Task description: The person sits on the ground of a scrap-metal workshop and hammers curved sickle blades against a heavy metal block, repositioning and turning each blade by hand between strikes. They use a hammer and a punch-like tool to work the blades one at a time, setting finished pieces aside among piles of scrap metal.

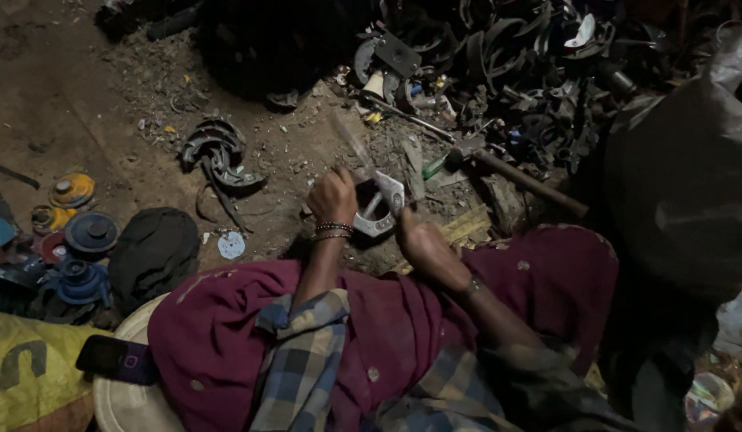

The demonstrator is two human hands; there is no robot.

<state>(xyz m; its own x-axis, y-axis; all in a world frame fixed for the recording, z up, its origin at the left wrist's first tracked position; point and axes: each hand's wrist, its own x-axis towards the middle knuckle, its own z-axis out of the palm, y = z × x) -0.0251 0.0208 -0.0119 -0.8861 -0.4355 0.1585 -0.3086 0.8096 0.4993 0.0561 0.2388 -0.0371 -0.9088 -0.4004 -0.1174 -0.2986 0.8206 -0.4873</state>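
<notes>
- I sit on dirt ground (83,104) in dim light, my lap covered by a maroon cloth (387,320).
- My left hand (332,196), bangles at its wrist, is closed around the left side of a small grey metal part (380,210), curved like a bracket.
- My right hand (423,244) grips the same part from its lower right, fingers curled shut on it.
- The part sits between both hands, just above my knees and close over the ground.
- A hammer (499,164) lies on the ground just beyond my right hand.
- A heap of dark scrap metal (507,64) fills the far right.
- Blue and yellow round parts (79,240) lie to my left.
- A phone (115,358) rests near my left hip.
</notes>
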